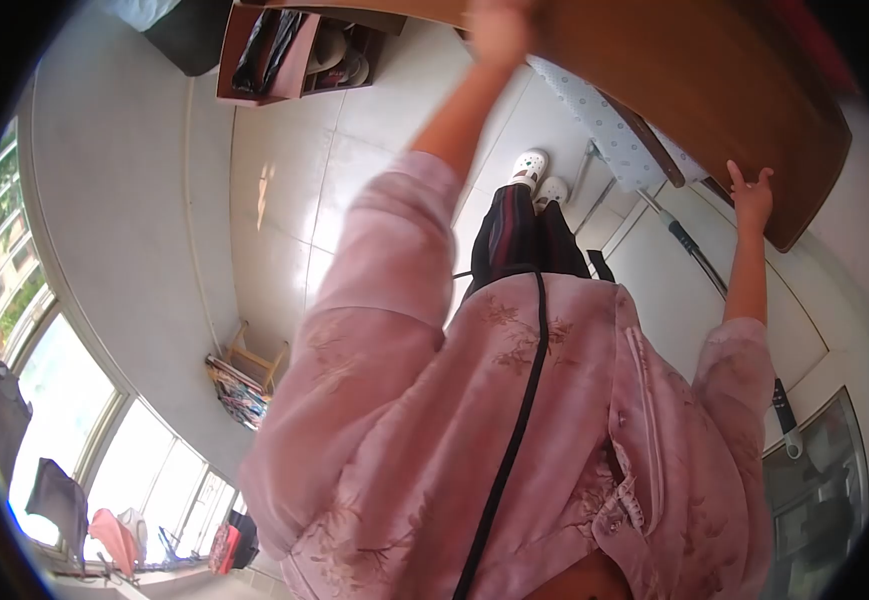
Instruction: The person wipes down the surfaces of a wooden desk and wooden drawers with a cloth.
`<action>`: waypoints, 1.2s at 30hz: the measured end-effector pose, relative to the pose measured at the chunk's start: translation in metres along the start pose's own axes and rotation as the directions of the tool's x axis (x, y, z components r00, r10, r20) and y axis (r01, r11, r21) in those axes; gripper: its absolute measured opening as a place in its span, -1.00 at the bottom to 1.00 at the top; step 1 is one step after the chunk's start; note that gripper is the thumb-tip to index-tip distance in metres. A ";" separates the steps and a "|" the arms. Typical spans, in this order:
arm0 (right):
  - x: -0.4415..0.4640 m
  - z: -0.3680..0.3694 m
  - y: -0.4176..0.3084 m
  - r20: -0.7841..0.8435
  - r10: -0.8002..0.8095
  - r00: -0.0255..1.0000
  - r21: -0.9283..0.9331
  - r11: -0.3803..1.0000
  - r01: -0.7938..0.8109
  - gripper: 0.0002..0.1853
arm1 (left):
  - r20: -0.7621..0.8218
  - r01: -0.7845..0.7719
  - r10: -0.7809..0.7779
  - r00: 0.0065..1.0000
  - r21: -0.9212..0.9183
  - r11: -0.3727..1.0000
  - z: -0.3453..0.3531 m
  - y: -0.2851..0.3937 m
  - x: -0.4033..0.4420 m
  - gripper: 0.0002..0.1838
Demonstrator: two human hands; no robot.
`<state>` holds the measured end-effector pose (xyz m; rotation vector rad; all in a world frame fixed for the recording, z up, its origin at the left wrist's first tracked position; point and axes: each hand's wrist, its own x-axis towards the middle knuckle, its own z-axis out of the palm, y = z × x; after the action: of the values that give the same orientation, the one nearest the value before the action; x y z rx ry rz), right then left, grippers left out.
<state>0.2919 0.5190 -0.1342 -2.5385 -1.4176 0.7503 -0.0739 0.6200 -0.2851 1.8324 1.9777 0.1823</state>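
A large brown wooden board (654,60) with a rounded corner spans the upper right. My left hand (501,30) is at the board's left part, by the top edge of the view; motion blur hides its fingers. My right hand (751,200) is against the board's lower right part, some fingers stretched out and apart on its surface. Below the board shows a pale blue patterned cloth surface (594,115) with thin metal legs (586,165). How the board and this surface are joined, I cannot tell.
A pole with a dark green grip (682,236) leans near my right arm. At the upper left stands a reddish shoe rack (279,60) with shoes. Against the left wall is a small rack of papers (239,390). Clothes (114,535) hang by the windows. White clogs (529,168) are on my feet.
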 end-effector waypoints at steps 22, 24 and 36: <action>0.020 0.014 0.012 -0.038 0.034 0.999 0.142 0.989 -0.028 -0.23 | -0.426 -0.017 -0.871 0.246 -0.900 0.435 -0.168 -0.152 -0.144 -0.72; 0.021 0.016 0.007 -0.084 -0.072 0.994 0.157 0.984 0.084 -0.46 | -0.076 -0.349 -0.864 0.497 -0.930 -0.119 -0.182 -0.168 -0.172 -0.74; -0.112 0.174 -0.316 0.341 -0.683 0.645 0.430 0.724 0.539 -0.79 | -0.157 -0.528 -0.730 0.665 -0.790 -0.312 -0.259 -0.335 -0.144 -0.69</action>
<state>-0.0812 0.5789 -0.1342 -1.4976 -1.9775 1.3650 -0.4802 0.4918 -0.1487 0.0142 1.0883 2.1621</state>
